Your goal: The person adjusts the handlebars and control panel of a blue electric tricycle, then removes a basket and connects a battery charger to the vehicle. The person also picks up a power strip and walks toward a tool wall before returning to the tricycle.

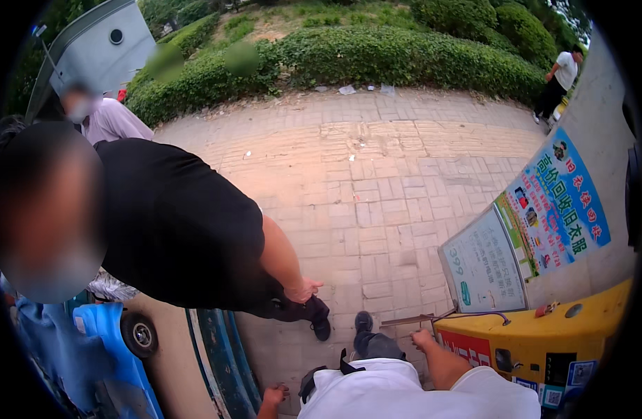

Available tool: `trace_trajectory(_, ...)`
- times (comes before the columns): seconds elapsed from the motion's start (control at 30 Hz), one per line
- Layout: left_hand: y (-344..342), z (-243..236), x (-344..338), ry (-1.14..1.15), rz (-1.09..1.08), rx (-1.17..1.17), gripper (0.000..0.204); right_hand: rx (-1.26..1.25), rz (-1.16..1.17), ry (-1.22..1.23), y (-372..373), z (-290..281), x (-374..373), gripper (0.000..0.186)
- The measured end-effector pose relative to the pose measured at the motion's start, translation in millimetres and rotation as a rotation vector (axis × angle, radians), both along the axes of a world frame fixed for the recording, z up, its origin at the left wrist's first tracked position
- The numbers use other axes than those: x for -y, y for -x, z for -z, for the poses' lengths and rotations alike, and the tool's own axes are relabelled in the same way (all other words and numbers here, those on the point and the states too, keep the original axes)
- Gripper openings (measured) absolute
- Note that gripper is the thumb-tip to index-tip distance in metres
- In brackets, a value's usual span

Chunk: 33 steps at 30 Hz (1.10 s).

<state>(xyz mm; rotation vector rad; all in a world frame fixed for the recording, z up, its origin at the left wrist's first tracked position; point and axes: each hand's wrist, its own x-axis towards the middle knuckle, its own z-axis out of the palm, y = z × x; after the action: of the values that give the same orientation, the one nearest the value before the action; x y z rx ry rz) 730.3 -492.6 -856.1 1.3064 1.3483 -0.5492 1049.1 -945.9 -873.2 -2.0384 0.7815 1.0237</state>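
Note:
At the lower edge, my left hand (275, 394) hangs beside a dark blue-green slatted bench or rail (230, 356), its fingers loosely apart and nothing visible in them. My right hand (423, 340) is closed, fingers curled, just left of a yellow box (544, 328) with a red panel. Whatever it may hold is hidden. Above it a thin brownish bar (408, 320) sticks out from the box. My white shirt and one dark shoe (363, 322) show between my hands.
A person in black (181, 216) stands close at my left, one hand (304, 289) extended. Behind is another person (115, 119). A blue vehicle (112, 335) is at lower left. Sign boards (485, 265) stand right. Beyond the brick pavement (377, 181) run hedges (405, 59); someone walks far right (562, 77).

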Motion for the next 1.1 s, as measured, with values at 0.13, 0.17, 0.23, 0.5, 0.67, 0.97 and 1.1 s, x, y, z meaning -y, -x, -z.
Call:
trace_trajectory(0.13, -57, -52, 17, -0.033, -0.145, -0.019, 0.026, -0.065, 0.169, -0.056, -54, -4, 54, 0.026)
trace_trajectory(0.17, -57, -51, 21, -0.027, -0.141, -0.033, 0.025, -0.025, 0.186, -0.066, -77, -9, 51, 0.026)
trace_trajectory(0.23, -69, -53, 23, -0.013, -0.191, -0.06, 0.025, 0.057, 0.179, -0.096, -128, -16, 30, 0.025)
trace_trajectory(0.5, -154, 9, -22, 0.06, -0.13, -0.023, 0.027, 0.259, -0.201, -0.253, -264, -41, -109, 0.031)
trace_trajectory(0.67, -313, -27, -75, 0.041, -0.078, 0.065, 0.029, 0.299, -0.164, -0.147, -326, -64, -137, 0.032)
trace_trajectory(0.97, -475, -65, -151, -0.025, -0.043, 0.163, 0.031, 0.041, 0.102, -0.116, -379, -35, -131, 0.034)
trace_trajectory(1.1, -496, -64, -150, -0.062, -0.003, 0.03, 0.031, -0.097, 0.109, -0.157, -436, -33, -149, 0.034)
